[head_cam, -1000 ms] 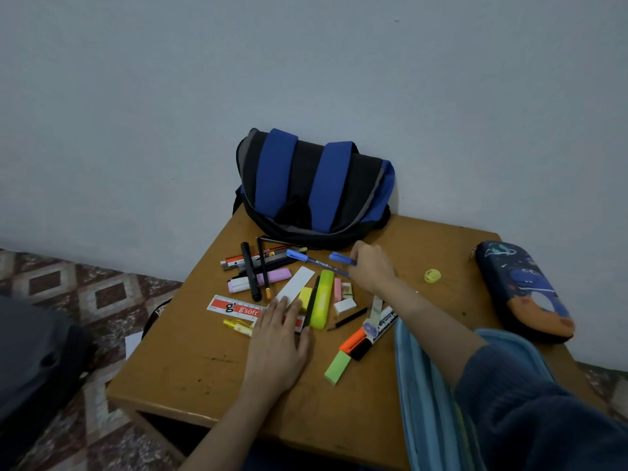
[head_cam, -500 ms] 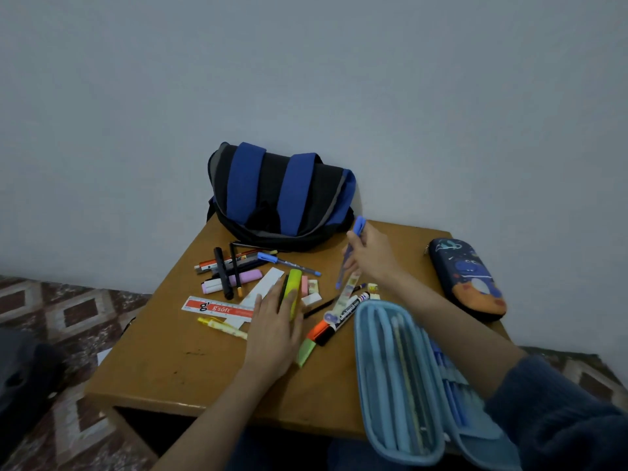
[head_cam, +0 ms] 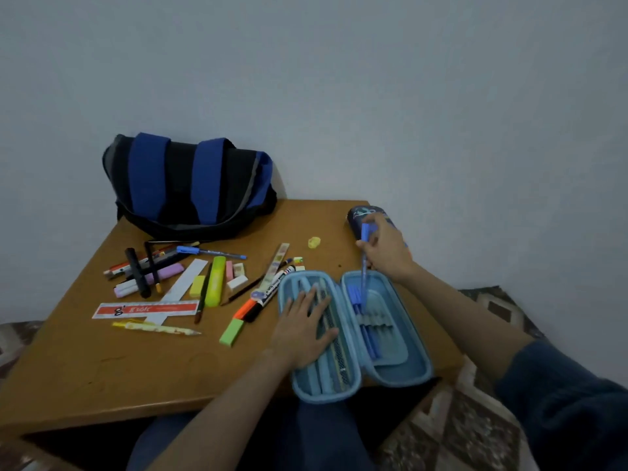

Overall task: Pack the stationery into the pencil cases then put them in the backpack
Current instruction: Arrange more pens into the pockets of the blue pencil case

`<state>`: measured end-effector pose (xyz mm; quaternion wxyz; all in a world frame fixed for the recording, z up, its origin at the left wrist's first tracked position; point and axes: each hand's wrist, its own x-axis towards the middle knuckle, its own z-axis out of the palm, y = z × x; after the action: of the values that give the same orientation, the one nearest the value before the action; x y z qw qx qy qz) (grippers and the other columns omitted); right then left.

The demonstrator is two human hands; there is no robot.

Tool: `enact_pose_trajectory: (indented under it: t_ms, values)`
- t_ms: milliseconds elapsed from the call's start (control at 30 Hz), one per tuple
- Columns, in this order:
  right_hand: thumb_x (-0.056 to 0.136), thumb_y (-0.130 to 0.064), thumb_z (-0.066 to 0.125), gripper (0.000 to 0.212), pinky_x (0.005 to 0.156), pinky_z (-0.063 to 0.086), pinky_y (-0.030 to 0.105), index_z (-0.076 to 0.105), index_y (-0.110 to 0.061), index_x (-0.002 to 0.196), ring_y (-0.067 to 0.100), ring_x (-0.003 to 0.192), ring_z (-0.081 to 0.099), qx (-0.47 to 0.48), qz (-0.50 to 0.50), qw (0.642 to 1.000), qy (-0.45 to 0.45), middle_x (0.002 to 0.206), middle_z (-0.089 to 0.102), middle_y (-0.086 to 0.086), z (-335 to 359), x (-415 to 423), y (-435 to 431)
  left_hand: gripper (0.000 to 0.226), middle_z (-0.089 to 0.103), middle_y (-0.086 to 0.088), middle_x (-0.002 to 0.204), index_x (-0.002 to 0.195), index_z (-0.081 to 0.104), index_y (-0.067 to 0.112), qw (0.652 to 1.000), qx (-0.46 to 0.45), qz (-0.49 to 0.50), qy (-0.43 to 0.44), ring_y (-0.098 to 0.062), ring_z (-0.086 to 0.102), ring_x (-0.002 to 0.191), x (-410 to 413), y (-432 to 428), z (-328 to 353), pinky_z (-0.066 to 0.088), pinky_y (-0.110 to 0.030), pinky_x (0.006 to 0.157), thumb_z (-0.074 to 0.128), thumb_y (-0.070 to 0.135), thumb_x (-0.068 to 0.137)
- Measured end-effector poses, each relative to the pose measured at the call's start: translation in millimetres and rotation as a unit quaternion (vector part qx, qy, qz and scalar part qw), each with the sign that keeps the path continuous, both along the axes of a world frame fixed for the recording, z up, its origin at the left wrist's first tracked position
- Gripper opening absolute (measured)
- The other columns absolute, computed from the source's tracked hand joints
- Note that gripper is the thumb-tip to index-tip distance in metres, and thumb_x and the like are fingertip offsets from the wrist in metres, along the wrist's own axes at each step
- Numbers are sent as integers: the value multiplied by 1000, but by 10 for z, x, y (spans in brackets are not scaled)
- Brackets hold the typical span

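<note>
My pen [head_cam: 363,283] is blue, the open pencil case [head_cam: 390,375] light blue, the far pencil case [head_cam: 356,215] navy with printed pictures, the backpack [head_cam: 176,198] black with blue straps.

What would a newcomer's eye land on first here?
The open blue case at the table's near edge: the left hand lies flat on its left half, while the right hand holds a blue pen upright into its right half. Stationery lies scattered to the left, and a black-and-blue backpack sits at the back.
</note>
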<state>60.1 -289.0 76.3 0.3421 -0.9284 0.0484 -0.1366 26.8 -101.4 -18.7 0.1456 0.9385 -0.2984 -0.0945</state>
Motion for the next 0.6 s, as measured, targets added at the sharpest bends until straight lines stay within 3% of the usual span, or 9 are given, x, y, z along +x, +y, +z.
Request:
enact_pose_trajectory:
  t_ms: [133,233,300,400,467,533,600]
  values:
    - [91,-5,55,30,63,54,47,45,-8,119,24,52,50,28,-19,999,21,61,50,11,-123,-46,-137,85,-16,2,157,149,-9,33,999,3,4,-46,-15,-13,145,-47,33,-133,-15,-30,113,-9,72,74]
    - [93,-1,49,27,57,51,41,46,-8,119,14,47,50,53,-32,998,33,62,47,7,-194,-35,-196,92,-15,3,157,148,-9,34,998,-4,4,-55,-14,-12,145,-46,26,-176,-15,-30,112,-17,75,66]
    - [95,1,43,28,52,50,30,46,-12,120,3,45,52,90,-44,994,44,71,46,10,-214,-26,-202,95,-14,4,157,148,-8,35,998,-13,5,-55,-13,-12,145,-36,31,-199,-14,-29,112,-21,78,64]
    - [94,8,40,34,35,38,14,46,-7,124,-7,39,50,111,-48,992,40,78,43,22,-247,-17,-200,90,-13,6,157,148,-6,36,998,-24,10,-56,-12,-11,145,-35,20,-199,-14,-28,112,-16,78,69]
    - [94,8,41,35,37,41,16,45,-4,127,-7,38,50,107,-47,992,45,76,42,28,-257,-14,-190,78,-13,6,157,148,-5,37,998,-27,15,-58,-11,-10,145,-40,15,-184,-14,-27,112,-3,71,78]
    - [94,6,41,34,41,48,22,44,-3,127,2,38,51,92,-35,993,65,67,47,19,-258,4,-180,74,-12,7,157,148,-4,37,998,-29,17,-60,-10,-10,145,-47,20,-180,-14,-26,111,2,68,81]
    - [94,5,41,34,36,47,21,42,-4,127,8,37,51,85,-25,991,97,68,52,15,-271,28,-179,73,-12,8,157,148,-3,38,997,-34,19,-60,-10,-10,145,-51,23,-187,-14,-26,111,4,68,82]
